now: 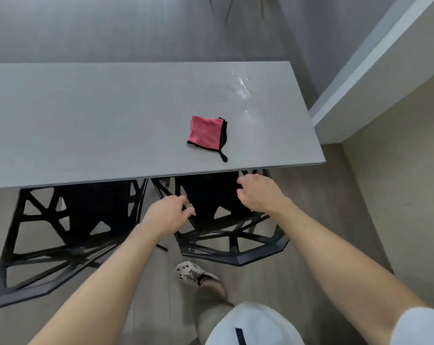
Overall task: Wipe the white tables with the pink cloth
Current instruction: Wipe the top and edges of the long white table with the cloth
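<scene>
We find the pink cloth lying folded and flat on the white table, towards its right end and near its front edge, with a black trim loop pointing at that edge. Neither hand touches it. Both hands are off the table, below its front edge and above a black chair tucked under it. The right hand is just short of the edge, nearest the cloth, with its fingers loosely curled and grasping nothing. The left hand is lower and further left, likewise loosely curled and empty. Wet streaks glisten near the table's far right corner.
</scene>
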A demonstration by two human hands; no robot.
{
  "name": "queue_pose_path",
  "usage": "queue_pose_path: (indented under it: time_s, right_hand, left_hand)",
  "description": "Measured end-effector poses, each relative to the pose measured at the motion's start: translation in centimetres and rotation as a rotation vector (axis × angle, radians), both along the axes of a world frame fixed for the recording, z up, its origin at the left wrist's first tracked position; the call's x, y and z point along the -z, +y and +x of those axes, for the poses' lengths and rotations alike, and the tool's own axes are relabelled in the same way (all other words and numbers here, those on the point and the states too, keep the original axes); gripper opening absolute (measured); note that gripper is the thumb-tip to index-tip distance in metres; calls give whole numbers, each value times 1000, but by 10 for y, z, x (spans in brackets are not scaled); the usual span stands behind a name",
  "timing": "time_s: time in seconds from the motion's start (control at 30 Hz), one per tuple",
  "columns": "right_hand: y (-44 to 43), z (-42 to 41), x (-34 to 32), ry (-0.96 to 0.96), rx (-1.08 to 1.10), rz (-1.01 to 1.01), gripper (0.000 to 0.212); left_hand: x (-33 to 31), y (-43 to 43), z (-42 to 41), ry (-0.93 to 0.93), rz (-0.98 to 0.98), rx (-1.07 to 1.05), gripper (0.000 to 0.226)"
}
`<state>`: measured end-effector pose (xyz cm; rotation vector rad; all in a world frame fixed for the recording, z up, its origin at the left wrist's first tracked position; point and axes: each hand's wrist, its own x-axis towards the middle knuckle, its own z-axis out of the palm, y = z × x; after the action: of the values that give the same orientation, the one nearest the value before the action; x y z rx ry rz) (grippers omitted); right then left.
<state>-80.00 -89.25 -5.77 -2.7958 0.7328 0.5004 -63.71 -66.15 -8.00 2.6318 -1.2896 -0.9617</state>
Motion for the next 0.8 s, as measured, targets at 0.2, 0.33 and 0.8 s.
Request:
queue_pose_path:
  time_s: [0.2, 0.33, 0.8]
  right_hand:
    - [-13, -49, 0, -137, 50, 173, 38]
    - [-48, -60, 14, -171, -8, 165, 40]
    - [-275, 60, 127, -500, 110, -58, 55]
  left_hand:
    - [10, -7, -47, -20, -57, -105, 49]
    - [16, -62, -47, -89, -238, -170, 50]
    - [110, -278, 53, -381, -88, -654, 81]
